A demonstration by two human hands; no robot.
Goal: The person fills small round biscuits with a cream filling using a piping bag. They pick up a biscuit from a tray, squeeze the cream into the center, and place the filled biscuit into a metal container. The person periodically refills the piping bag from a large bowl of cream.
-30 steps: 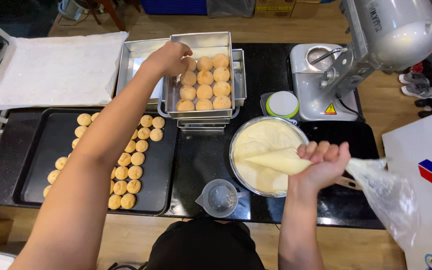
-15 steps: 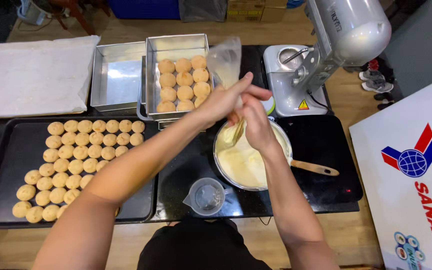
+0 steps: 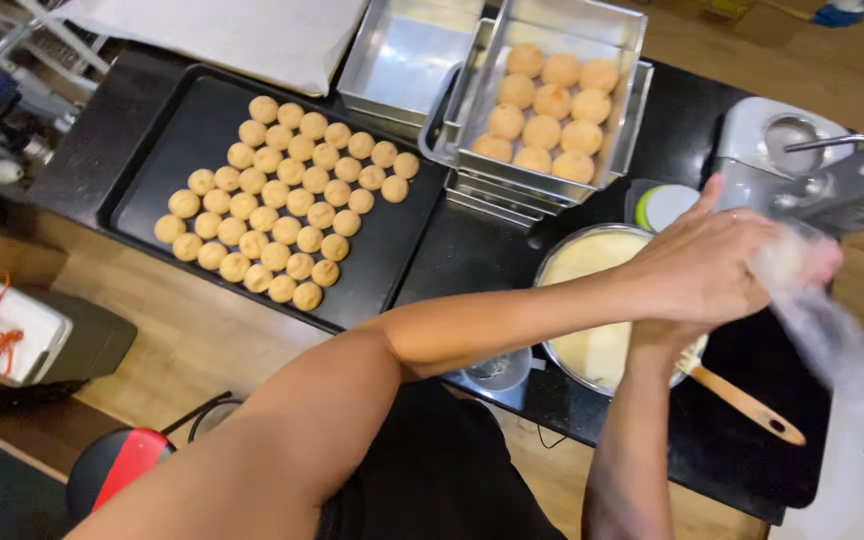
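Head view: my left hand (image 3: 702, 265) closed around the clear piping bag (image 3: 802, 290), over the cream bowl (image 3: 592, 300). Right hand mostly hidden behind it; I cannot tell its grip. Round pastries fill the black tray (image 3: 202, 110).

We see two bare forearms, no sleeves on either — the left hand (image 3: 697, 270) wears a thin ring, and a black garment covers the torso (image 3: 432, 470) at six o'clock.
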